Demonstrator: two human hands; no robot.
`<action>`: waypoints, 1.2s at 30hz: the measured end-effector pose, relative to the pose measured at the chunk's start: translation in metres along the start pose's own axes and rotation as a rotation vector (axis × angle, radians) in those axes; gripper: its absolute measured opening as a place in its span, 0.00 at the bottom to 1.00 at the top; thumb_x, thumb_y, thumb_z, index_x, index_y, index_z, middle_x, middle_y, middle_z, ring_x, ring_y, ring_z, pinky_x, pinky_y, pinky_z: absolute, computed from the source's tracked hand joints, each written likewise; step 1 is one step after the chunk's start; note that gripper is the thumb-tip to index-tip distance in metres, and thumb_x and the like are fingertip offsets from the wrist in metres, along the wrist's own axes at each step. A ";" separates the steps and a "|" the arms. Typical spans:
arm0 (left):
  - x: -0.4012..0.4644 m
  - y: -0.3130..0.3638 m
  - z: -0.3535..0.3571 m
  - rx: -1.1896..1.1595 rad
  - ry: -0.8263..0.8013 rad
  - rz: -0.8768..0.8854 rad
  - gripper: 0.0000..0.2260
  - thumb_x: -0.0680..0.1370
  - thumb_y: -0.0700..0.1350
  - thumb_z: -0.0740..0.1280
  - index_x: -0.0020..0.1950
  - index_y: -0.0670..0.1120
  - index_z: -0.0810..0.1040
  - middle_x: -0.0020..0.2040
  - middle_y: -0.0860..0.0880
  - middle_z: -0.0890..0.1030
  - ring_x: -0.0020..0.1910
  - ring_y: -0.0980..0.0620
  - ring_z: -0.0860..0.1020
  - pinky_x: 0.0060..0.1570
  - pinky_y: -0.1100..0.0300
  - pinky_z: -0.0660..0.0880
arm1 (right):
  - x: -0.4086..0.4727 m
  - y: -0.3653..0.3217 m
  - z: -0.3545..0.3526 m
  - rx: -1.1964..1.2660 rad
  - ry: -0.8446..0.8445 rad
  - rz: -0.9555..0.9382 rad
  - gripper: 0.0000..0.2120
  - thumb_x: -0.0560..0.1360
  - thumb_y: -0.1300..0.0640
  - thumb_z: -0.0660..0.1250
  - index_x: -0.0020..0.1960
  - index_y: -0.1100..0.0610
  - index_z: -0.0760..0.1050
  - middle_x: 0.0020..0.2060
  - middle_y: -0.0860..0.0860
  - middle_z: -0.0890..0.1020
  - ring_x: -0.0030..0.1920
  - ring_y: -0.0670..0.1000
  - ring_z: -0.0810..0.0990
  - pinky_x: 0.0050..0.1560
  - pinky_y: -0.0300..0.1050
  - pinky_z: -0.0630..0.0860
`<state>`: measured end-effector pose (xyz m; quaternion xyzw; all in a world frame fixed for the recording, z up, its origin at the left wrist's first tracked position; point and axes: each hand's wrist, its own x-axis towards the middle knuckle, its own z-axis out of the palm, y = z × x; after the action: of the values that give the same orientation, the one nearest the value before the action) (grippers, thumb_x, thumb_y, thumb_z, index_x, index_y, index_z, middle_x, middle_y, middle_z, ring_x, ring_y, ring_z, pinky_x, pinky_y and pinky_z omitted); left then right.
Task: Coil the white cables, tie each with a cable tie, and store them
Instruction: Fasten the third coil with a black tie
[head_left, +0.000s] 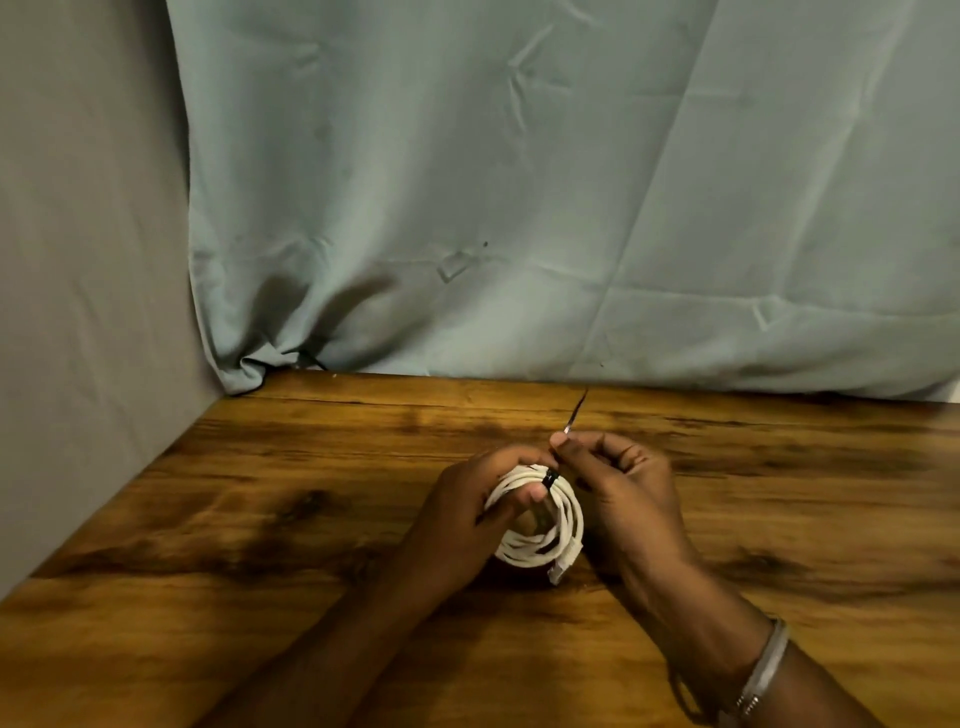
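Observation:
A white cable (563, 512) is wound into a small round coil and held just above the wooden table (260, 519). My left hand (467, 514) grips the coil's left side, thumb through its middle. A black cable tie (571, 415) wraps the top of the coil, and its thin tail sticks up and away. My right hand (618, 483) pinches that tail between thumb and forefinger, right beside the coil. The cable's white plug hangs at the coil's lower right.
A pale green cloth (519, 208) hangs along the table's far edge, and a grey wall (78, 260) borders the left side. A silver bangle (763, 670) sits on my right wrist.

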<state>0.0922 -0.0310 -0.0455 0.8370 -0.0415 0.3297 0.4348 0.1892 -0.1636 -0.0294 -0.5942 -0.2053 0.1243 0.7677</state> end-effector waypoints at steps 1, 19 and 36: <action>-0.001 0.000 0.001 -0.025 0.003 -0.031 0.10 0.81 0.47 0.68 0.62 0.52 0.79 0.54 0.60 0.83 0.54 0.63 0.80 0.52 0.69 0.74 | 0.001 -0.001 -0.001 -0.040 0.012 -0.047 0.01 0.75 0.60 0.76 0.45 0.57 0.87 0.44 0.60 0.88 0.51 0.67 0.86 0.56 0.71 0.82; 0.003 -0.002 0.012 0.018 0.115 -0.102 0.04 0.79 0.48 0.67 0.53 0.52 0.79 0.43 0.55 0.84 0.44 0.59 0.82 0.43 0.60 0.77 | -0.004 0.001 0.005 -0.259 0.107 -0.438 0.02 0.73 0.61 0.78 0.42 0.56 0.87 0.42 0.57 0.86 0.42 0.47 0.85 0.42 0.38 0.80; 0.009 -0.015 0.006 -0.782 0.206 -0.642 0.08 0.81 0.35 0.62 0.55 0.40 0.80 0.48 0.39 0.81 0.42 0.47 0.78 0.42 0.57 0.73 | -0.005 0.022 0.006 -0.748 -0.123 -0.672 0.05 0.72 0.53 0.80 0.46 0.45 0.87 0.48 0.34 0.84 0.58 0.43 0.77 0.57 0.58 0.73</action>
<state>0.1077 -0.0245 -0.0530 0.5454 0.1405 0.2203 0.7964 0.1827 -0.1549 -0.0503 -0.7213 -0.4603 -0.1770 0.4864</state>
